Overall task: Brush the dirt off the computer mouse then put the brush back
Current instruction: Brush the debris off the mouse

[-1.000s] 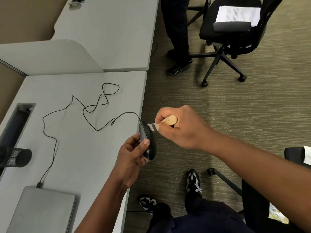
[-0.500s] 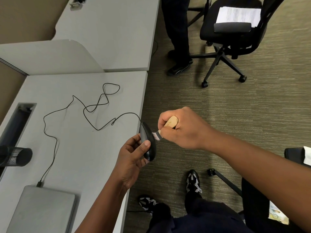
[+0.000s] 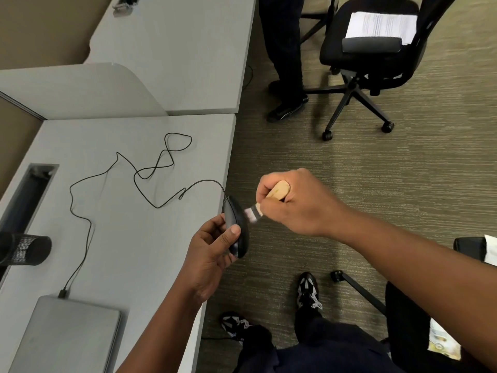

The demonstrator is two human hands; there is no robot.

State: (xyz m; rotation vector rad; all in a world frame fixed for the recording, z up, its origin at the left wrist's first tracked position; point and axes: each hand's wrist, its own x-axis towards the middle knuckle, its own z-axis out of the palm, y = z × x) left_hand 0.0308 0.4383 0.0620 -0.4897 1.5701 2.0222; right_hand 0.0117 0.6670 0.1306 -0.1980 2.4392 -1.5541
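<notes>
While the left hand (image 3: 212,254) holds the mouse (image 3: 236,227) on edge just past the desk's (image 3: 129,238) side, thumb pressed on its near face and fingers curled behind, the right hand (image 3: 298,203) is wrapped in a fist around the wooden handle of the brush (image 3: 271,197). Its pale bristles look blurred and meet the upper part of the mouse. So the mouse sits in the air over the carpet (image 3: 376,184), not on the desk, and the brushing appears to be mid-way.

From where I stand, the main risk is the hold on the mouse: it is pinched by few fingers, and a firm push from the bristles could twist it loose; it would then swing on its cable (image 3: 150,170). That cable lies in loose loops across the desk and runs to a plug at the laptop (image 3: 67,335). A sharp tug might jerk the plug or drag the loops off the edge. Dirt will likely fall on the carpet or the shoes below. Where the brush belongs I cannot tell; a dark mesh cup (image 3: 27,250) lies at the left edge, tipped toward the camera, and a careless reach across could catch the cable.
</notes>
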